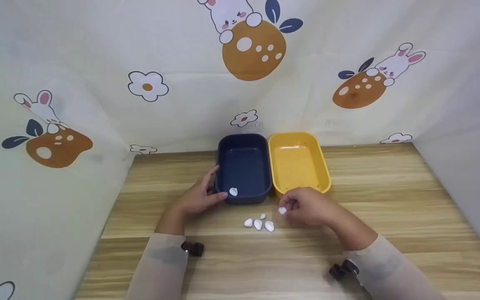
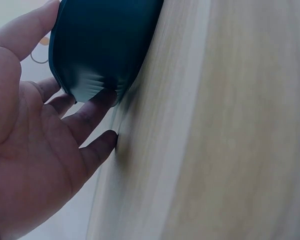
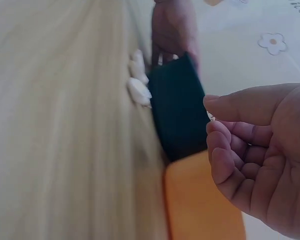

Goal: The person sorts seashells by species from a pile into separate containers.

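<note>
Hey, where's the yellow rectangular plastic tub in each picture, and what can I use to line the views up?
Head: the yellow rectangular plastic tub sits just right of centre.
Left wrist: not in this picture.
Right wrist: at the bottom, right of centre, looking more orange.
Shared landmark: the dark blue rectangular plastic tub, visible in all three, looking greener in the wrist views.
</note>
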The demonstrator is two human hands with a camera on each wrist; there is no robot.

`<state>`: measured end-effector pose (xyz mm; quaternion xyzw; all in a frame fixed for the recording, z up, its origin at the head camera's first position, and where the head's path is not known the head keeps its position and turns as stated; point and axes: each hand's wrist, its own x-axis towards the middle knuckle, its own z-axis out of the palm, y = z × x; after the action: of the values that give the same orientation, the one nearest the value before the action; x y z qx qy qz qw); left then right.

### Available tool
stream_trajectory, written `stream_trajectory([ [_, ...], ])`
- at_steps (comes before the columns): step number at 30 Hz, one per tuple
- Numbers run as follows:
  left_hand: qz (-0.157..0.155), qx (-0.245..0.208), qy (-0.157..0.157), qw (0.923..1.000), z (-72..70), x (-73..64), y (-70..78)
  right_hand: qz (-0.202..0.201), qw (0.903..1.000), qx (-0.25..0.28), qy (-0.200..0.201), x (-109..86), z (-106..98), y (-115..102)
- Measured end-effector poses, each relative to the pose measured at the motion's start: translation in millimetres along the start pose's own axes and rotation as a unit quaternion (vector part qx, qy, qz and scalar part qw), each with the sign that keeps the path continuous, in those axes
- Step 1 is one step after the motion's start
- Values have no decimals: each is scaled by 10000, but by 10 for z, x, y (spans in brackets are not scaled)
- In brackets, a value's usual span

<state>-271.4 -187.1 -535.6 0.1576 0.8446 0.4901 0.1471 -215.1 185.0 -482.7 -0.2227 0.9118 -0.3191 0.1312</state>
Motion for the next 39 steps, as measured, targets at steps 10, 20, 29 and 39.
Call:
stream_trajectory([
  [10,57,134,25,9999,-1,-3,8,380,9968,510,475,20,-291,178],
  [20,50,83,-2,10000,-6,-6,18,792,9905,673,905,19,-466,299],
  [29,-107,124,8,9999,-12,-19,51,988,9841,1025,1063,24,-537,367],
  [39,-160,252,23,9996,-14,-24,57,964,9847,881,1154,33,-546,380],
])
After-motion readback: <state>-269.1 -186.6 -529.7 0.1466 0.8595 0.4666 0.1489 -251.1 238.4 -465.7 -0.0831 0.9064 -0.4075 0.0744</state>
